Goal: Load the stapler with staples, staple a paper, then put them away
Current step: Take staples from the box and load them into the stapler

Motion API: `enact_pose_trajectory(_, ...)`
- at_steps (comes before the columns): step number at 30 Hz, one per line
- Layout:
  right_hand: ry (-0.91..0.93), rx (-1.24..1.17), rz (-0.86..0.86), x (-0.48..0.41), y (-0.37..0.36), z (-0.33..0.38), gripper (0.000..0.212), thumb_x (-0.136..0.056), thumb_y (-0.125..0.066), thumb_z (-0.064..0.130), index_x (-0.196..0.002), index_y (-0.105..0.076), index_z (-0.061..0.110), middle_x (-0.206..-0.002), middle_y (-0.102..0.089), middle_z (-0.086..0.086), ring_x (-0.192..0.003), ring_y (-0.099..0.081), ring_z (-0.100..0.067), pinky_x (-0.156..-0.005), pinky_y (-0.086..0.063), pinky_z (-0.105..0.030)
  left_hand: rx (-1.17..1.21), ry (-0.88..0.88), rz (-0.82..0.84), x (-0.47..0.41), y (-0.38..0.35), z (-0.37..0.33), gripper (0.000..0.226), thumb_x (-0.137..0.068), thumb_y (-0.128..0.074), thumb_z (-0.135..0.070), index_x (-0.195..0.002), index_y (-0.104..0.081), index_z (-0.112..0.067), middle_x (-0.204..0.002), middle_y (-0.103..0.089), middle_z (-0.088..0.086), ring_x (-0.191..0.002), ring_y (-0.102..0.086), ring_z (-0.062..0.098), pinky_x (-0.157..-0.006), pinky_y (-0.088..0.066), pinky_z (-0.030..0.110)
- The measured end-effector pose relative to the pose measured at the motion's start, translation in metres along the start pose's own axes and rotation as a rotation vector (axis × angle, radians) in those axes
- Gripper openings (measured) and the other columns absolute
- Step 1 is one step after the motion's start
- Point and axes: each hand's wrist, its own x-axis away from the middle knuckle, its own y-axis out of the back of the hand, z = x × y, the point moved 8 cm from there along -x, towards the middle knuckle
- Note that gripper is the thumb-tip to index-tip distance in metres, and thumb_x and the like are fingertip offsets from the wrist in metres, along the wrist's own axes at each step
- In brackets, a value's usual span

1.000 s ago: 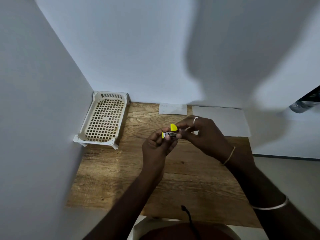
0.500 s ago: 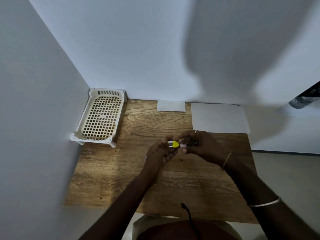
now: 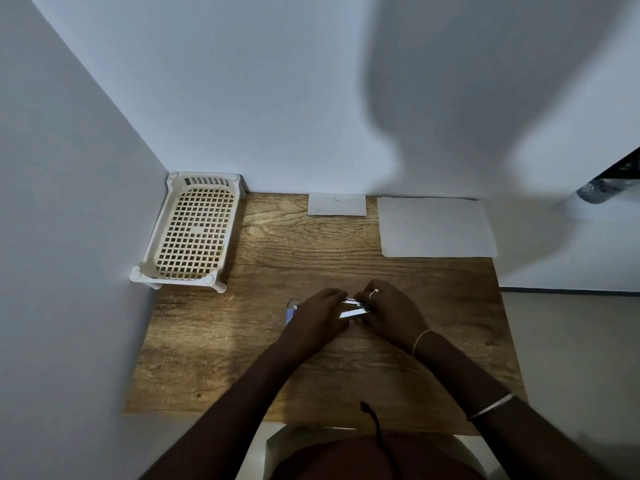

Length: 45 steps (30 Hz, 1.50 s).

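Stapler [image 3: 354, 308] held between left hand [image 3: 320, 315] and right hand [image 3: 391, 315].

1. The stapler [image 3: 354, 308] shows only two metal strips; both hands cover the rest.
2. A small box [image 3: 291, 310] (purple-blue) is half hidden behind the left hand [image 3: 316, 318].

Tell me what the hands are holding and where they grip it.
Both hold the stapler, opened: left hand at its left end, right hand at its right end.
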Motion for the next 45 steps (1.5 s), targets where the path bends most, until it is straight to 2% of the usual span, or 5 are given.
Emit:
enact_pose_trajectory(9, -0.009, 0.003, 0.004, 0.0, -0.016, -0.009, 0.025, -0.08, -0.071, 0.024, -0.105, -0.073, 0.027, -0.097, -0.062, 0.001, -0.093, -0.06, -0.023, -0.073, -0.049, -0.036, -0.162, -0.032, 0.005, 0.0, -0.019, 0.004, 0.058, -0.092, -0.072, -0.03, -0.143, -0.055, -0.009, -0.144, -0.059, 0.01, -0.132, -0.052, 0.026, -0.11, -0.038, 0.033)
enact_pose_trajectory(27, 0.004, 0.061, 0.047, 0.001, -0.019, -0.015, 0.041, -0.081, -0.072, 0.026, -0.121, -0.068, 0.027, -0.111, -0.063, 0.001, -0.106, -0.058, -0.023, -0.084, -0.048, -0.036, -0.104, -0.02, 0.022, 0.004, -0.025, 0.011, 0.087, -0.083, -0.076, -0.049, -0.155, -0.04, -0.014, -0.16, -0.041, 0.009, -0.147, -0.037, 0.023, -0.119, -0.034, 0.037)
enact_pose_trajectory(32, 0.007, 0.045, 0.035, 0.004, -0.017, -0.022, 0.042, -0.084, -0.071, 0.026, -0.126, -0.067, 0.025, -0.118, -0.064, 0.0, -0.11, -0.057, -0.022, -0.09, -0.05, -0.036, -0.069, -0.019, -0.088, 0.009, -0.005, 0.007, 0.081, -0.088, -0.061, -0.063, -0.151, -0.047, -0.014, -0.156, -0.046, 0.007, -0.144, -0.042, 0.021, -0.118, -0.036, 0.035)
enact_pose_trajectory(38, -0.037, -0.029, -0.048, -0.008, -0.005, -0.033, 0.037, -0.095, -0.061, 0.034, -0.128, -0.067, 0.017, -0.125, -0.064, -0.002, -0.117, -0.057, -0.02, -0.095, -0.047, -0.03, -0.105, -0.044, -0.166, 0.0, 0.014, 0.009, 0.049, -0.105, -0.055, -0.033, -0.144, -0.055, -0.004, -0.148, -0.055, 0.015, -0.138, -0.051, 0.027, -0.116, -0.037, 0.034)
enact_pose_trajectory(45, -0.064, 0.032, -0.078, -0.053, 0.005, -0.034, 0.044, -0.092, -0.066, 0.032, -0.133, -0.063, 0.017, -0.138, -0.058, -0.005, -0.129, -0.052, -0.022, -0.103, -0.046, -0.035, -0.214, -0.032, -0.12, -0.033, 0.032, 0.02, 0.05, -0.101, -0.06, -0.02, -0.144, -0.052, 0.004, -0.151, -0.051, 0.023, -0.14, -0.048, 0.037, -0.118, -0.036, 0.042)
